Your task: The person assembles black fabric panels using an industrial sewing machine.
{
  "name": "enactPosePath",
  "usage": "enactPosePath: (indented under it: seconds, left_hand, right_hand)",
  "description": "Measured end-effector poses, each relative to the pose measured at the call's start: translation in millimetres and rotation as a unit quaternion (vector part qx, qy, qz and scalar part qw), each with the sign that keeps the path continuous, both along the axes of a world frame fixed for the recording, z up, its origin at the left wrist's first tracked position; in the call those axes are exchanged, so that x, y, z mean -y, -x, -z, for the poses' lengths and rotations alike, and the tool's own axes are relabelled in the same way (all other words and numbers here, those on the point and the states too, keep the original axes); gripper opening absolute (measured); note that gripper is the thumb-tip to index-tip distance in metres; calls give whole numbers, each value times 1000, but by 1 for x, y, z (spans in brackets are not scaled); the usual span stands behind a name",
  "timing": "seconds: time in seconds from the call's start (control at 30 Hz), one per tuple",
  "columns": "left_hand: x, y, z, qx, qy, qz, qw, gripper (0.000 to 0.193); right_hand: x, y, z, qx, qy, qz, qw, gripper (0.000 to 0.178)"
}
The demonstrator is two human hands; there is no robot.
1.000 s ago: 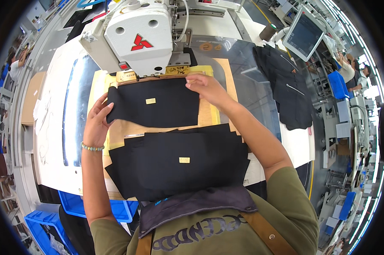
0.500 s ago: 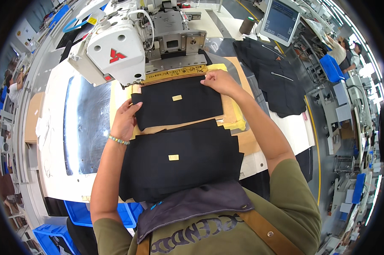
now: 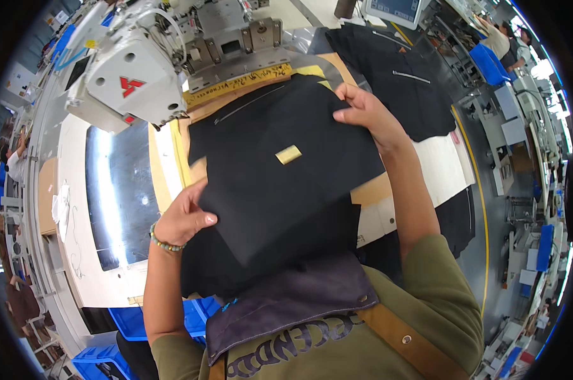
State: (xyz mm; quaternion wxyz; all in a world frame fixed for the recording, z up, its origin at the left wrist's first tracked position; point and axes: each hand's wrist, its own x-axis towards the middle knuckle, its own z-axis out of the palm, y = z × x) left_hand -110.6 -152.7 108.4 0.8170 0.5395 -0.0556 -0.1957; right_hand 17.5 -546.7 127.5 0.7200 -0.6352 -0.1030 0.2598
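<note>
A black fabric panel (image 3: 286,190) is stretched between my two hands, tilted above the sewing bed, with a small yellow label (image 3: 289,154) on it. My left hand (image 3: 184,218) is closed on its near left edge, thumb on top. At the far right corner my right hand (image 3: 367,114) pinches the cloth between thumb and fingers. A thin pale zipper-like strip (image 3: 251,103) crosses the black cloth's far part. Beneath the near edge lies more black fabric (image 3: 204,272), largely covered by the held panel.
Beyond the cloth stands a white sewing machine (image 3: 131,85) with a yellow marked strip (image 3: 239,83) along its clamp. Black pieces with pale strips (image 3: 400,88) lie at right. A shiny metal plate (image 3: 115,196) is at left, blue bins (image 3: 131,323) below the table, a screen (image 3: 394,9) at far right.
The panel has come up off the machine bed toward me and now covers the near stack's label. My left hand has moved nearer, my right hand to the right. The pale strip has come into sight.
</note>
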Motion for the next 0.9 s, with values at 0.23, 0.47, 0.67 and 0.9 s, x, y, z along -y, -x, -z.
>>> enactPosePath:
  seconds: [0.23, 0.47, 0.67, 0.9]
  left_hand:
    - [19, -8, 34, -100, -50, -43, 993, 19]
    - [39, -14, 38, -140, -65, -149, 977, 20]
    - [17, -15, 54, -131, 10, -93, 987, 16]
    - [28, -17, 45, -119, 34, -87, 988, 11]
  right_hand:
    - [11, 69, 6, 176, 188, -36, 965, 85]
    - [19, 83, 20, 246, 245, -3, 938, 51]
    - [13, 83, 22, 244, 233, 25, 941, 41]
    - [12, 83, 17, 240, 257, 36, 935, 37]
